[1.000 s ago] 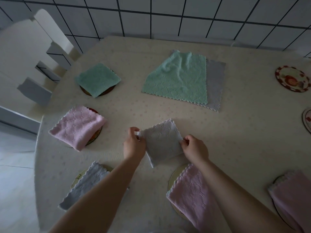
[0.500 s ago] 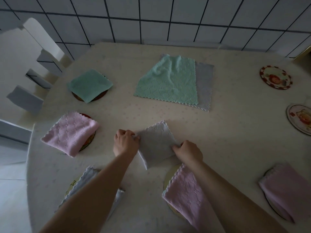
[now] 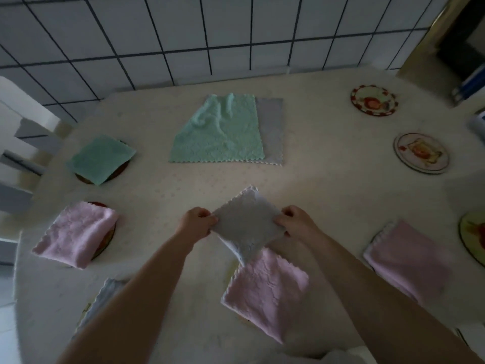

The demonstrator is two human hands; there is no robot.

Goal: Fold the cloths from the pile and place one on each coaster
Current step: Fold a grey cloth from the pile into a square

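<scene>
Both hands are holding a folded grey cloth [image 3: 246, 227] just nearer the person than the pile [image 3: 223, 135]; the left hand [image 3: 195, 227] is pinching its left corner with fingers curled, the right hand [image 3: 294, 225] is pinching the right corner the same way, and the cloth seems lifted off the table [image 3: 328, 206].

Five coasters are already wearing cloths — a green one [image 3: 101, 158] left of the pile, a pink one [image 3: 76, 233] nearer, a grey one [image 3: 102, 303] at the near left, and two pink ones [image 3: 265, 292] [image 3: 409, 258] near the arms.

Three coasters are lying bare right of the pile — the far coaster [image 3: 374, 100], the middle coaster [image 3: 421, 152], and an edge coaster [image 3: 473, 236]; two cloths are waiting unfolded in the pile, so roughly two thirds looks done.
</scene>
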